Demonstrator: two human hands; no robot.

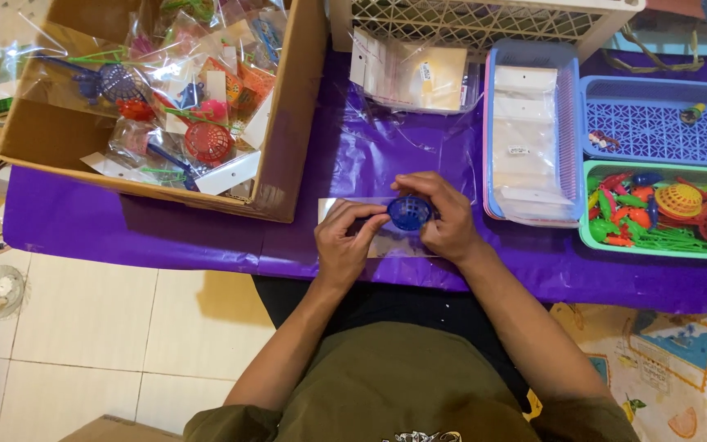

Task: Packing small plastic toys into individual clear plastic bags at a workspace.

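Observation:
My left hand [344, 239] and my right hand [443, 214] meet over the front edge of a purple-covered table [165, 233]. Between them sits a small blue plastic mesh basket toy [409, 213]; my right hand grips it from the right. My left hand pinches a clear plastic bag [333, 206] that lies flat under both hands, and the blue toy sits at the bag's mouth.
A cardboard box [288, 123] of bagged toys stands at the left. Behind lie a stack of clear bags with cards [415, 78], a light blue tray of empty bags [529, 131], a blue basket [656, 123] and a green tray of loose toys [664, 217].

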